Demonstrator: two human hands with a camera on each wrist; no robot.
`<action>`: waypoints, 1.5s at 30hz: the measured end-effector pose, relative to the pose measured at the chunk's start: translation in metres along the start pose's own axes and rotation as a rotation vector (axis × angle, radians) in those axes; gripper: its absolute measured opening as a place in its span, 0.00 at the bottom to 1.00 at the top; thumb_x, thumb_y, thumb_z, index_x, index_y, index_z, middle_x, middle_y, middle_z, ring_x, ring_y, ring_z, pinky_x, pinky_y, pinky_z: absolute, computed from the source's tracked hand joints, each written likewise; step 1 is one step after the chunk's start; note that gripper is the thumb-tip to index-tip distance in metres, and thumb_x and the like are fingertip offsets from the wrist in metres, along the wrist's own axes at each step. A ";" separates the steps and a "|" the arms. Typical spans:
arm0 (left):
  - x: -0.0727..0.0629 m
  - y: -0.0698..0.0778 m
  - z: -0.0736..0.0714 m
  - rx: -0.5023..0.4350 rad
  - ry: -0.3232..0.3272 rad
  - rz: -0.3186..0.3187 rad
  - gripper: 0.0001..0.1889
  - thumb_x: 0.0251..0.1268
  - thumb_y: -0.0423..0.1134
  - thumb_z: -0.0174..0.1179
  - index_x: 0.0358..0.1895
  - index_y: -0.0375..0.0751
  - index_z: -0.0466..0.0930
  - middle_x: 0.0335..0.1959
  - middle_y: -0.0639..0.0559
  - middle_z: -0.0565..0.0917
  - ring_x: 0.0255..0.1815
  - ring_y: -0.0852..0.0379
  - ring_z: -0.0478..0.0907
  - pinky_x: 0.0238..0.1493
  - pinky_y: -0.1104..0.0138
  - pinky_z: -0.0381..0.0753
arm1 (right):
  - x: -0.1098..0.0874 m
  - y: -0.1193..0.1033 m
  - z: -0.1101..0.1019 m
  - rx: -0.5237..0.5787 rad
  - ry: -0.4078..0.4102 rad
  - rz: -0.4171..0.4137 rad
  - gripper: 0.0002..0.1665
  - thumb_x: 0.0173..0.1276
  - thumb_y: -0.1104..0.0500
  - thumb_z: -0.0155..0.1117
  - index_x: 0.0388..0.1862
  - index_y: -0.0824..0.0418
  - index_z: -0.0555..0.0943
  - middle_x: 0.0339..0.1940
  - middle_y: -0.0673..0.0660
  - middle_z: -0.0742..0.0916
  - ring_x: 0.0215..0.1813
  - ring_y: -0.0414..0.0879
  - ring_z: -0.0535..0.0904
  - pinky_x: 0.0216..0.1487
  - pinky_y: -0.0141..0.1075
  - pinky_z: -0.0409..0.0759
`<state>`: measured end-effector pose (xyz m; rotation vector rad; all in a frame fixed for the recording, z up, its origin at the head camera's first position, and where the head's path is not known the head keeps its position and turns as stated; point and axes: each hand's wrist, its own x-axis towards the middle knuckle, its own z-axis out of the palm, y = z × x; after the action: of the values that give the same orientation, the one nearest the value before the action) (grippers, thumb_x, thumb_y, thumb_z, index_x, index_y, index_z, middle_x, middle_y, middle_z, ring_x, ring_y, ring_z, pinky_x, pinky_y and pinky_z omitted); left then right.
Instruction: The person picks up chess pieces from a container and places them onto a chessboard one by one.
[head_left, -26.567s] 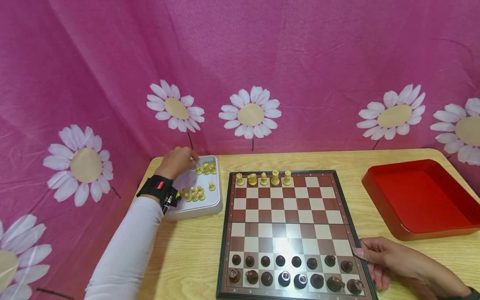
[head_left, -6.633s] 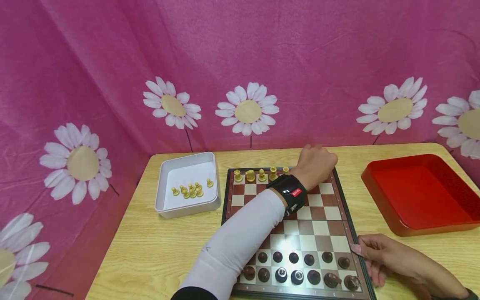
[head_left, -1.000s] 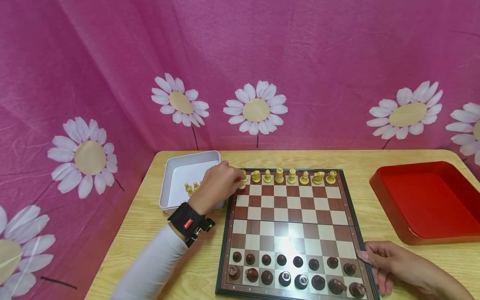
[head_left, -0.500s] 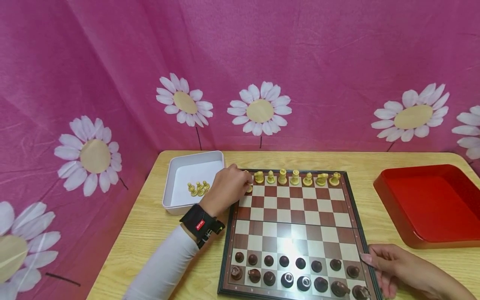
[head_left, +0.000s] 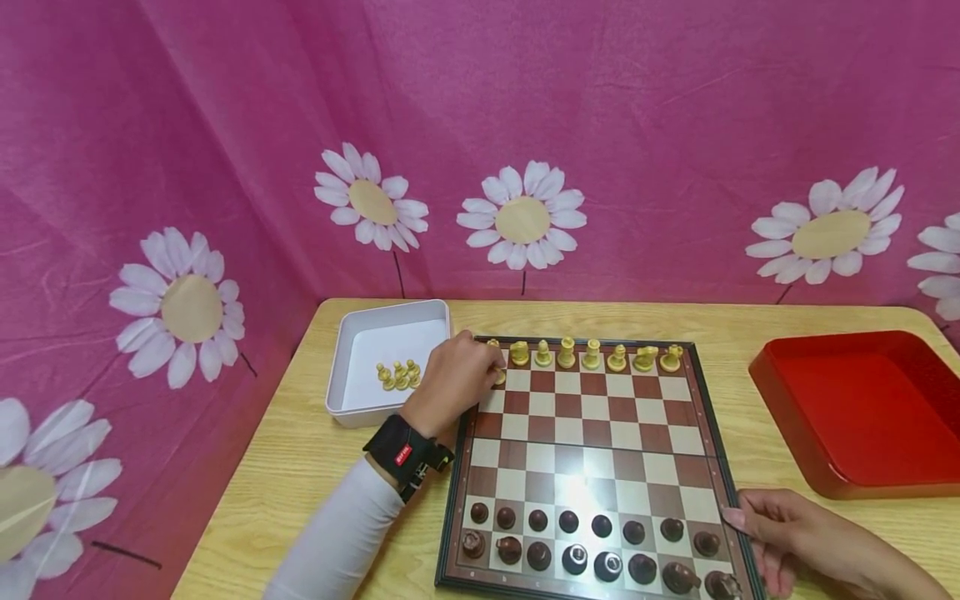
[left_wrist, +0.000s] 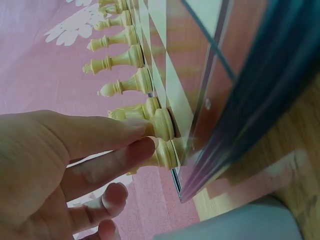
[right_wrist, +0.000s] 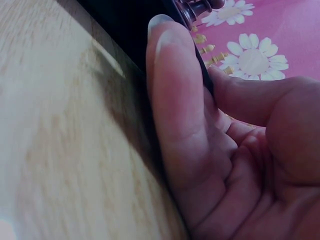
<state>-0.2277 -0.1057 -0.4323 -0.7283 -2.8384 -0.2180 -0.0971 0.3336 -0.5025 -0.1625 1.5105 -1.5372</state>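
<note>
My left hand [head_left: 461, 375] is at the far left corner of the chessboard [head_left: 525, 454]. Thumb and index finger pinch a cream pawn [left_wrist: 162, 124], its base at the board surface in front of the corner rook [left_wrist: 165, 154]. Most of the pawn is hidden by the fingers. Cream pieces [head_left: 567, 354] fill the far row. Two rows of dark brown chess pieces [head_left: 538, 557] stand along the near side. At the board's right edge, my right hand [head_left: 798, 533] grips the rim, thumb on top and fingers below.
A white tray [head_left: 352, 410] with several cream pawns [head_left: 401, 377] stands left of the board, close by the left forearm. On the right lies a red tray [head_left: 862, 417]. Behind the wooden table [head_left: 285, 467] hangs a pink flowered cloth [head_left: 637, 125].
Since the oldest frame, more cream pieces have come onto the far row and the white tray holds fewer. The left hand has brought a pawn to the left corner; the right stays at the rim.
</note>
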 end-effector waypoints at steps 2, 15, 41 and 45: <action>0.000 0.002 0.001 -0.009 -0.002 -0.020 0.05 0.66 0.40 0.71 0.41 0.53 0.94 0.35 0.58 0.92 0.39 0.55 0.79 0.37 0.61 0.82 | 0.000 0.001 0.000 0.005 -0.005 -0.003 0.17 0.87 0.54 0.43 0.50 0.61 0.78 0.32 0.54 0.89 0.30 0.41 0.87 0.35 0.30 0.86; 0.005 0.006 0.005 0.000 0.034 -0.046 0.04 0.66 0.39 0.70 0.37 0.53 0.93 0.30 0.58 0.90 0.35 0.55 0.76 0.32 0.63 0.79 | 0.001 0.009 -0.001 0.036 -0.028 -0.029 0.17 0.87 0.55 0.42 0.49 0.60 0.78 0.32 0.54 0.90 0.30 0.41 0.88 0.35 0.30 0.86; -0.003 -0.049 -0.046 0.030 -0.082 -0.199 0.14 0.63 0.42 0.72 0.52 0.50 0.90 0.40 0.51 0.92 0.44 0.50 0.85 0.35 0.55 0.84 | 0.001 0.006 -0.004 0.038 -0.042 -0.022 0.18 0.88 0.55 0.41 0.51 0.60 0.78 0.32 0.53 0.90 0.31 0.40 0.88 0.36 0.30 0.86; -0.003 -0.066 -0.055 0.012 -0.108 -0.252 0.15 0.63 0.42 0.72 0.53 0.47 0.90 0.41 0.50 0.91 0.44 0.52 0.86 0.35 0.57 0.84 | 0.001 0.006 -0.005 0.047 -0.048 -0.021 0.17 0.87 0.55 0.41 0.52 0.60 0.79 0.33 0.53 0.90 0.31 0.40 0.88 0.36 0.29 0.86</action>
<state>-0.2485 -0.1746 -0.3863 -0.3892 -3.0279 -0.2042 -0.0977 0.3379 -0.5093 -0.1866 1.4381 -1.5732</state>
